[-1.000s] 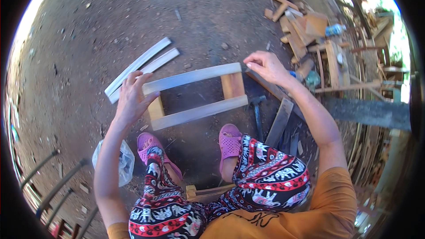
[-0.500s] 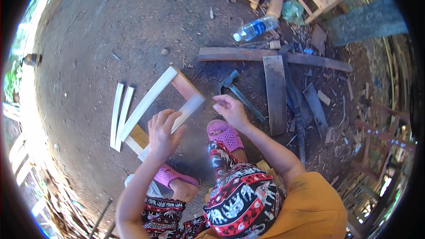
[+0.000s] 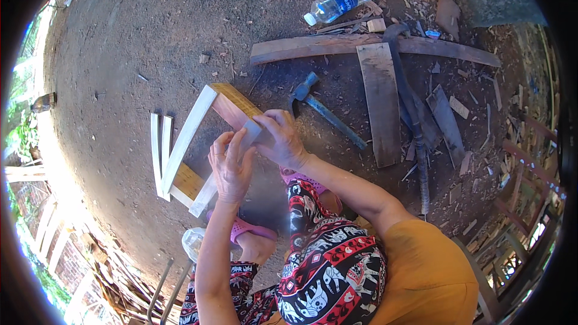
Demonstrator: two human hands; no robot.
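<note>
A rectangular wooden frame (image 3: 188, 138) of pale slats and browner end blocks rests tilted on the ground in front of me. At its right corner my right hand (image 3: 284, 141) is closed, with fingers and thumb gripping the joint. Close beside it, my left hand (image 3: 230, 167) has its fingers bent over the near slat (image 3: 205, 195) of the frame. The hands hide much of that slat, and anything small between the fingertips cannot be made out. To the right of the frame lies a hammer (image 3: 328, 114) with a blue-green handle, touched by neither hand.
Two loose white slats (image 3: 156, 150) lie left of the frame. Beyond the hammer are a long dark plank (image 3: 313, 47), a shorter board (image 3: 379, 102), a dark curved bar (image 3: 415, 117) and wood scraps. A plastic bottle (image 3: 343, 1) lies farther off. My pink sandals (image 3: 241, 229) are close below.
My right hand has come left from beside the frame and taken hold of its right corner. The left hand stays at the near slat. The whole view has shifted somewhat.
</note>
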